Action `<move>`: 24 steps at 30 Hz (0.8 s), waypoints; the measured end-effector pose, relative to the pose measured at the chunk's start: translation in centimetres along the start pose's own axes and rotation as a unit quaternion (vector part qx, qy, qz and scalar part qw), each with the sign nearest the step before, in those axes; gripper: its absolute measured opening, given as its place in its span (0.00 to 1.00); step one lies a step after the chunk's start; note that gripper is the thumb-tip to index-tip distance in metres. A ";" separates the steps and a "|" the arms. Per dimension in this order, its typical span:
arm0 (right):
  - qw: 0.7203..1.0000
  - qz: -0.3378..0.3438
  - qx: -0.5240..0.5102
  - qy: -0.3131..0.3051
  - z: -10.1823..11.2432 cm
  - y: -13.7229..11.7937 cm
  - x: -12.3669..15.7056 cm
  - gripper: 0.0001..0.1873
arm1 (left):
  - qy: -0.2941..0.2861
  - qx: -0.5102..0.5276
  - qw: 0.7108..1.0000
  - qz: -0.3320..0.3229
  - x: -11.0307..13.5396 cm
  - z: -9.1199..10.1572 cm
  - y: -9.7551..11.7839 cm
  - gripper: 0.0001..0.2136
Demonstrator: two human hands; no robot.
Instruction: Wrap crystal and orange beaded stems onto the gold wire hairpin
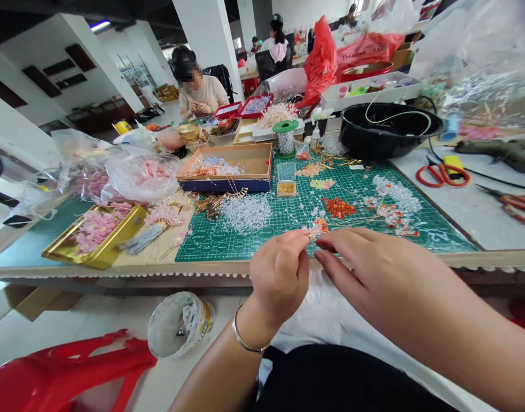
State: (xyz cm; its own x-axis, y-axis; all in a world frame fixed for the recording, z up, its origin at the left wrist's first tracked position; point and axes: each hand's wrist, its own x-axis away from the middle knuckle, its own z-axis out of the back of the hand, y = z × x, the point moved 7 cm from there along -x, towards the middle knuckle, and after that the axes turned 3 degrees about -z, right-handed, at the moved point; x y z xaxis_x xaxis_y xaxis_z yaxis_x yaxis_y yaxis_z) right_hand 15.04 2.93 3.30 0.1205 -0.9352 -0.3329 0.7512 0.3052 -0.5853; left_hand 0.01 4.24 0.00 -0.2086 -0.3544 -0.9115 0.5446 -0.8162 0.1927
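My left hand (280, 276), a silver bangle on its wrist, is closed in a pinch on a small beaded ornament (314, 228) of clear and orange beads on thin wire, held just off the front edge of the green cutting mat (288, 214). My right hand (365, 269) meets it from the right, fingers closed together on the same piece. On the mat behind lie a heap of clear beads (245, 213), a patch of red beads (338, 207) and several finished beaded sprigs (393, 206).
A shallow cardboard box (228, 169), gold tin of pink flowers (97, 234), black bowl (389, 130), orange scissors (442, 174), pliers (513, 201) and glue gun (498, 150) crowd the table. A tape roll (180, 323) and red stool (68, 372) sit below. Other people work behind.
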 end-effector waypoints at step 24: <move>0.994 -0.027 0.042 -0.102 -4.5 1.3 -1.4 0.15 | 0.001 0.010 1.000 0.003 0.5 0.0 -0.1 0.14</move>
State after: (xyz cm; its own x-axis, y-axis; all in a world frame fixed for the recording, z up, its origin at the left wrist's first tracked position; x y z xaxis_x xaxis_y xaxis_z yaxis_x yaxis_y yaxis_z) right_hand 12.92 5.49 -0.32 0.2013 -0.9694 -0.1404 0.8103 0.2453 -0.5322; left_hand -0.16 4.15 -0.46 -0.2035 -0.3590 -0.9109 0.5291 -0.8231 0.2062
